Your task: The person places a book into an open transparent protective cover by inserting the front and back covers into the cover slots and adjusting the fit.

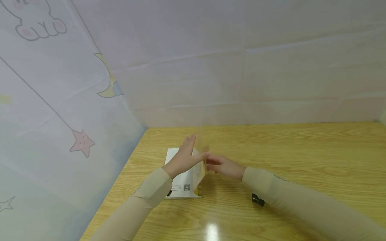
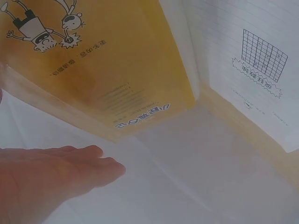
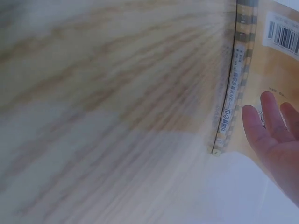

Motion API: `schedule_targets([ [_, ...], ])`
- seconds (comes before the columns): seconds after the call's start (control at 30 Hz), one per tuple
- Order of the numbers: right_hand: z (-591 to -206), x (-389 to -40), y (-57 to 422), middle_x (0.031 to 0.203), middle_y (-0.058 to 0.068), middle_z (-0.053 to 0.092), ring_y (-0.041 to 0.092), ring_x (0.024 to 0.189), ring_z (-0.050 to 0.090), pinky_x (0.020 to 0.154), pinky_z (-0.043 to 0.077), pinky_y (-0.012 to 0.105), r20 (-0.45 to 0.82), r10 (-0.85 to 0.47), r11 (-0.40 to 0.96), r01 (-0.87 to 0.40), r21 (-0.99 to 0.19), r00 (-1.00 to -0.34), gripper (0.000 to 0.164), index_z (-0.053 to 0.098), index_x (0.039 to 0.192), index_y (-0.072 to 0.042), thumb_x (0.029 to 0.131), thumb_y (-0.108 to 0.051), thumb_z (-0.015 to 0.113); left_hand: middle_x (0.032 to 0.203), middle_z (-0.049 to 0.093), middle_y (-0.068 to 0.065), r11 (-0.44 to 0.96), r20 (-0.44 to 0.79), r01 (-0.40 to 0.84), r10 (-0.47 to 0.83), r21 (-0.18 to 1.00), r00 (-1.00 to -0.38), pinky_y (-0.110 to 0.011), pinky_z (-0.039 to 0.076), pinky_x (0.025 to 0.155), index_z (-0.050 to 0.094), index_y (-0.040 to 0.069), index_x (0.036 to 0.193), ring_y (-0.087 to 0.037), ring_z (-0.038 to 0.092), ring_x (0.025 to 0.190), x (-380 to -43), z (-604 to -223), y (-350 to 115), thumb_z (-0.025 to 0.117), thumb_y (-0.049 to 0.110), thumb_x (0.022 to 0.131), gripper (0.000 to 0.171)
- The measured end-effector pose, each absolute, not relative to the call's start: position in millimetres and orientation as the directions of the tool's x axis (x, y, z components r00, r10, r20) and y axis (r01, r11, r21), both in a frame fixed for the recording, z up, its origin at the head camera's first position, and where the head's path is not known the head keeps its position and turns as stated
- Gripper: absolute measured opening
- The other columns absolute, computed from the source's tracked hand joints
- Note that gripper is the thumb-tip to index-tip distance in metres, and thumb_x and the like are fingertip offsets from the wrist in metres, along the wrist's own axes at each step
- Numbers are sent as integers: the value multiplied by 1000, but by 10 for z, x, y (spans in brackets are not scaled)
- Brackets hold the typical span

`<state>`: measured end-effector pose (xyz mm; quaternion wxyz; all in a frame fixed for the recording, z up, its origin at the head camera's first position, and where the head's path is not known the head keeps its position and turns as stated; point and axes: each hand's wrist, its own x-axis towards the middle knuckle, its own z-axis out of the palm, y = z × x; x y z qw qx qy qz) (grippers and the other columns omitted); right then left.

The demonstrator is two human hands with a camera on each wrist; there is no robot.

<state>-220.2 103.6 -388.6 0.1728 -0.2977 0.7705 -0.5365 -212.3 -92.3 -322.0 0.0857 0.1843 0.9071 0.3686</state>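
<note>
An open book lies on the table, its white page (image 1: 181,182) with a QR code on the left. Its yellow cover (image 2: 126,60), with cartoon figures, stands raised, and a see-through sheet (image 1: 199,167) rises along it in the head view. My left hand (image 1: 184,157) is at the left of the raised cover, fingers straight and thumb stretched across its near edge. On the other side my right hand (image 1: 224,166) has its fingertips right at the cover. In the right wrist view its fingers overlap the back cover (image 3: 271,70), beside the striped spine (image 3: 231,93).
The wooden table (image 1: 289,150) stretches to the right of the book. A pale cloth wall (image 1: 256,73) stands along its back edge, and a printed cloth (image 1: 54,117) with stars and a moon along its left. A black piece (image 1: 257,199) shows beneath the right sleeve.
</note>
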Motion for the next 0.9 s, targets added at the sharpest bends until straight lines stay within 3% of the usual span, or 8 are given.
schedule_targets([
  [0.23,-3970,-2221,1024,144,26,43,43,135,36,108,31,56,96,-707,251,-377,-892,-700,47,38,144,9,102,-11,46,162,0,-7,658,-31,262,398,706,-917,-53,6,116,4,9,156,-24,-9,147,-2093,-3226,-949,58,51,94,93],
  [0.37,-4012,-2228,1013,143,27,44,44,135,35,108,29,57,83,-725,258,-381,-888,-684,47,37,143,11,100,-6,46,162,2,-7,655,-19,271,400,705,-916,-50,7,117,5,7,156,-23,-7,148,-2091,-3231,-974,57,49,95,91],
  [0.7,-4034,-2182,970,145,22,44,41,134,38,107,32,56,-31,-736,365,-357,-860,-676,50,42,142,7,101,-19,50,162,1,-9,626,-10,265,400,734,-917,-51,9,116,5,8,156,-22,-6,148,-2090,-3259,-1027,55,41,98,84],
  [0.9,-4019,-2128,919,152,17,35,37,141,27,112,24,54,-137,-747,461,-359,-811,-651,54,39,146,1,101,-24,53,162,0,-7,616,-22,233,377,752,-926,-53,10,116,6,11,157,-21,-3,148,-2061,-3263,-1063,53,35,98,79],
])
